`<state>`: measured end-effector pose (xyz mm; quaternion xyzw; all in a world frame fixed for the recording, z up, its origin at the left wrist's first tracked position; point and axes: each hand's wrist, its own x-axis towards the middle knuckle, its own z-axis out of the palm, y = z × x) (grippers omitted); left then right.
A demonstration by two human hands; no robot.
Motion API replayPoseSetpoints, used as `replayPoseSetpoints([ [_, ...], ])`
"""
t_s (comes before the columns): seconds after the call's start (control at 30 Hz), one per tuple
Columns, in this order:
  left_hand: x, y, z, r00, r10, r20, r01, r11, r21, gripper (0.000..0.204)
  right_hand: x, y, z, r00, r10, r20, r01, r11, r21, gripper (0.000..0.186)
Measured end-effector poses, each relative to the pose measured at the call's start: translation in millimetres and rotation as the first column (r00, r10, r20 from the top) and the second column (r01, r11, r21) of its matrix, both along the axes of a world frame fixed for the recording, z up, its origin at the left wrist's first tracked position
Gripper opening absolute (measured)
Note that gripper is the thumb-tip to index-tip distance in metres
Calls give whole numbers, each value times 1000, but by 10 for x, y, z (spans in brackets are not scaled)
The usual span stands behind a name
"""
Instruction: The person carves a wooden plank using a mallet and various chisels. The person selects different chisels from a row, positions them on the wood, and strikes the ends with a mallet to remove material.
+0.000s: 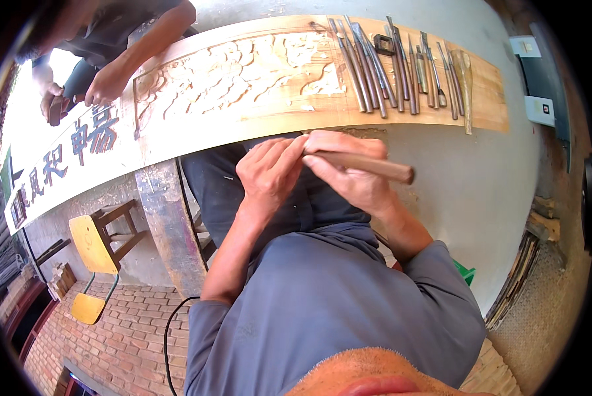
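In front of my lap, near the front edge of the carved wooden board (223,122), both hands meet on a carving chisel (375,165). Its brown wooden handle points right and slightly down; the blade end is hidden by my fingers. My right hand (352,165) wraps round the handle. Closed at the tool's front end, my left hand (269,165) has its knuckles up and touches the right. Relief curls and flowers cover the board's middle. To the right on the board lie several carving chisels (375,72) in a row.
A wooden brush or paddle (467,86) ends the tool row. At far left, a co-worker's hands (108,86) hold a dark block over a white lettered panel (58,158). A yellow chair (95,244) stands below. A black cable (167,336) crosses the brick floor.
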<state>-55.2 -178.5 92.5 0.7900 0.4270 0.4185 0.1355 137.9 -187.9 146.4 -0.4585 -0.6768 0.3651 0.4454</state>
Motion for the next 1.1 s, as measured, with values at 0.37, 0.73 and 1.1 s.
replayPoseSetpoints([
  [0.37, 192, 731, -417, 974, 196, -112, -205, 976, -75, 26, 1914, 1193, -31, 881, -467, -81, 471, 880, 60, 20],
  [0.73, 1272, 929, -642, 966, -217, -142, 195, 969, -153, 65, 2187, 1499, -374, 948, -314, 60, 319, 938, -138, 11],
  [1.1, 1399, 962, -697, 975, -221, 15, 221, 966, -133, 63, 1830, 1601, -224, 755, -300, 583, 305, 948, 92, 5],
])
